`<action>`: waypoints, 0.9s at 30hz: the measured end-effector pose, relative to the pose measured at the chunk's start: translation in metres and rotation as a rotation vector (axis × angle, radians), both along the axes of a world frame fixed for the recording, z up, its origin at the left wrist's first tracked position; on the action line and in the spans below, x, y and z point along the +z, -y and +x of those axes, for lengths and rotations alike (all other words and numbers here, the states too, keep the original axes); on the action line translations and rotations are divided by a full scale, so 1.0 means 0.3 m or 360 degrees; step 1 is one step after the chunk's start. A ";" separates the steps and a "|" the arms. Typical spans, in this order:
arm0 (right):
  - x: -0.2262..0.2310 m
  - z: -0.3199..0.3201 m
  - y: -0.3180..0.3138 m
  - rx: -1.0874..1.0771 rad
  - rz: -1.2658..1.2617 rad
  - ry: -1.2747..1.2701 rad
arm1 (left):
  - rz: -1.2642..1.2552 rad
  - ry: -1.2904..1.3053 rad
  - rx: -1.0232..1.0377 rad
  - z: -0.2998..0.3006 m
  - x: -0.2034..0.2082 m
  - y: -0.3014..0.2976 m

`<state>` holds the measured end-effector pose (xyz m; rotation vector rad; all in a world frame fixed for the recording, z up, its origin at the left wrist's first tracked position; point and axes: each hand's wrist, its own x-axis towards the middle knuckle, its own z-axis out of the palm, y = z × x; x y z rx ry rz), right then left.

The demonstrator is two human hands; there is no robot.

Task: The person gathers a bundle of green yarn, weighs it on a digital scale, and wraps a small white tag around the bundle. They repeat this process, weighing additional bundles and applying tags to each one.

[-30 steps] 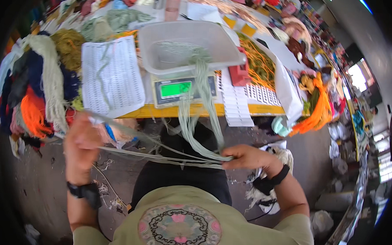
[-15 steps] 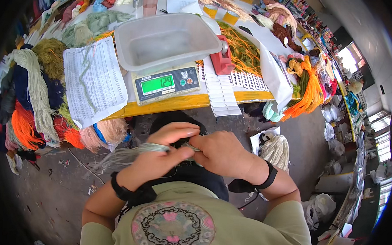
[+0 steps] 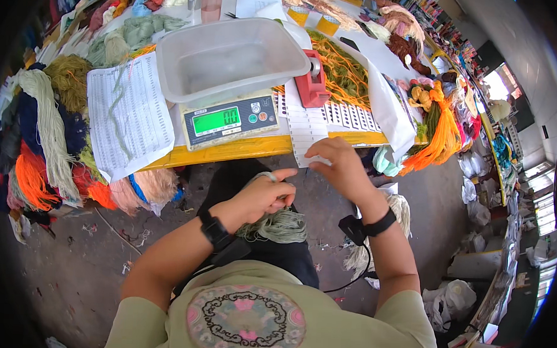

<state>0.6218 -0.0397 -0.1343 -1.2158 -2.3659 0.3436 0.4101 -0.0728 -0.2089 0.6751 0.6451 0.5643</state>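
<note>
A skein of pale grey-green yarn hangs from my left hand over my lap. The fingers are curled round it, and a loop of yarn lies over the index finger. My right hand is at the table's front edge, thumb and forefinger closing on the lower end of a white strip of labels. The strip runs down over the edge from a red tape dispenser. Left of it stands a digital scale with a lit green display, bearing an empty translucent plastic tub.
A printed sheet overhangs the edge beside the scale. Bundles of coloured yarn hang at the left, orange yarn at the right. Green-and-orange yarn lies behind the dispenser. A pale skein is below the table's right part.
My right hand has left the yarn and moved up and right to the label strip. The skein now hangs down in my left hand. The scale's display reading has changed.
</note>
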 end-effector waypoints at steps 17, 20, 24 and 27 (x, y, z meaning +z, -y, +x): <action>-0.101 -0.006 0.006 -0.0086 0.0457 -0.0131 | 0.0046 0.0157 0.0132 0.049 0.007 -0.031; -0.059 -0.028 0.083 -0.0244 -0.0016 -0.0773 | 0.0280 -0.0048 0.0296 -0.013 0.073 0.023; 0.104 -0.156 0.187 -0.0059 -0.1476 -0.1779 | 0.0768 -0.0060 0.0196 -0.097 0.175 0.083; 0.055 -0.218 0.187 0.0000 -0.1430 -0.1734 | 0.1006 -0.0103 0.0319 -0.104 0.212 0.111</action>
